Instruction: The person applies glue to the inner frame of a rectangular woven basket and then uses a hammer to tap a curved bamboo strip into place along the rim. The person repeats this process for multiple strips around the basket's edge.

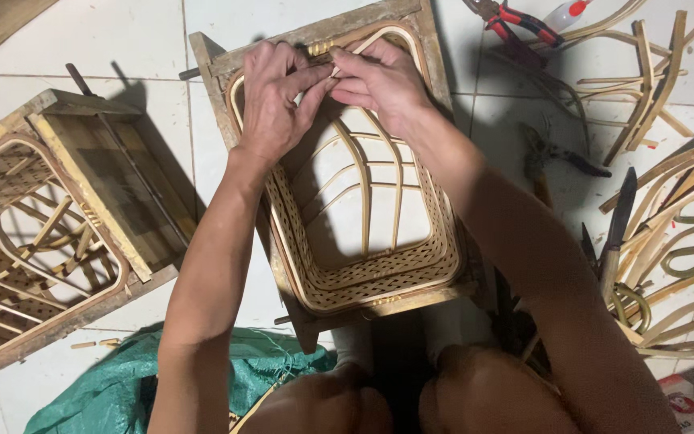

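Woven bamboo basket [363, 273], rectangular, open weave, seated inside a wooden frame mould [217, 60] on the white tiled floor [106, 40], straight below the head camera and between the knees. At the basket's far rim, a thin pale bamboo strip [332, 71] pinched between both hands. Left hand [271, 104] on the far-left part of the rim, fingers [308, 90] curled and pressed together around the strip. Right hand [383, 80] touching the left, just to the right along the same rim, fingers pressed together, pinching the strip end.

Left of the basket, a second basket in its own wooden mould [50, 225], tilted, with a metal rod [126, 153] across it. Near side of the basket, left of the knees, a crumpled green net sack [138, 378]. Right of the basket, a pile of bent bamboo splints [676, 217] and a dark-bladed knife [616, 233] on the floor. Beyond the basket's far-right corner, red-handled pliers [516, 20].
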